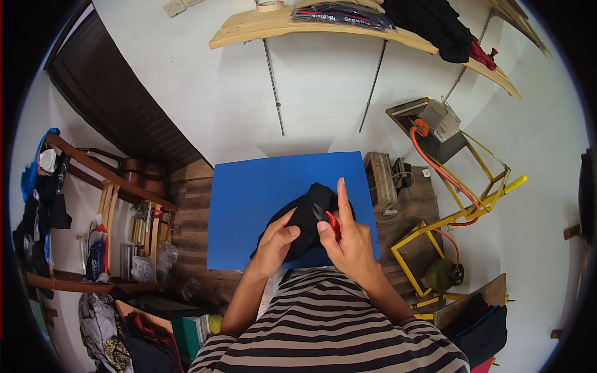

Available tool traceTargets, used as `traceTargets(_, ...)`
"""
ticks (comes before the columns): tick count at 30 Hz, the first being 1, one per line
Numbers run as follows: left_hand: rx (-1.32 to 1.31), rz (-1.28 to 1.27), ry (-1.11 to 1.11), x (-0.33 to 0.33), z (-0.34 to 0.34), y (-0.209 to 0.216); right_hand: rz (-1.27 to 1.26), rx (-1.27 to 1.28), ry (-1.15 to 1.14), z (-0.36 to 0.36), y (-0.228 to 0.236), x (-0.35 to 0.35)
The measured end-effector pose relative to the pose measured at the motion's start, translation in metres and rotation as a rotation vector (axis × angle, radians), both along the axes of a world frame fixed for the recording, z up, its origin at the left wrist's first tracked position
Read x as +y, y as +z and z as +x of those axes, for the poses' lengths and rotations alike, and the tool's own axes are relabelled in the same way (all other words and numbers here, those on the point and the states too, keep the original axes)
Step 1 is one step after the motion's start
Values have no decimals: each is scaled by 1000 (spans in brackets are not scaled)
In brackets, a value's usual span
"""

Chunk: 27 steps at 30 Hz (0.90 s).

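A bundle of black cloth (305, 214) lies near the front edge of the blue tabletop (244, 189), folded and raised in the middle. My left hand (273, 250) grips its left side, with the thumb on top and the fingers partly hidden in the folds. In my right hand (353, 245) is a pair of small red-handled snips (320, 212), their dark pointed blades over the cloth and aimed to the far left. The index finger of that hand is stretched straight forward, while the others curl round the red handles.
A wooden shelf (249, 30) with packed clothing and a tape roll (270, 6) runs along the far wall. On the right stands a yellow metal frame (407, 264) with an orange hose (435, 163). A wooden crate (380, 180) sits beside the table. Cluttered racks (112, 163) fill the left.
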<state>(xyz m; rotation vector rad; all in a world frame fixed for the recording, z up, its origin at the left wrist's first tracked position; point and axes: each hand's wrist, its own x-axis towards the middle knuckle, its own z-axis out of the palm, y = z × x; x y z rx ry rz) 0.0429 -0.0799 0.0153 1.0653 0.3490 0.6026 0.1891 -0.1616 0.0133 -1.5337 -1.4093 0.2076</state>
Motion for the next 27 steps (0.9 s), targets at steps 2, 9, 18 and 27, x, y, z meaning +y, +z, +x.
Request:
traceTargets(2, 0, 4, -2, 2, 0, 1, -41, 35, 30, -2, -1, -2)
traceTargets(9, -56, -16, -35, -1, -1, -1, 16, 94, 107, -7, -10, -3)
traceTargets(18, -65, -9, -32, -4, -5, 1, 72, 190, 174, -14, -15, -3)
traceTargets(27, 5, 8, 7, -5, -9, 5, 109, 119, 187, -17, -10, -4)
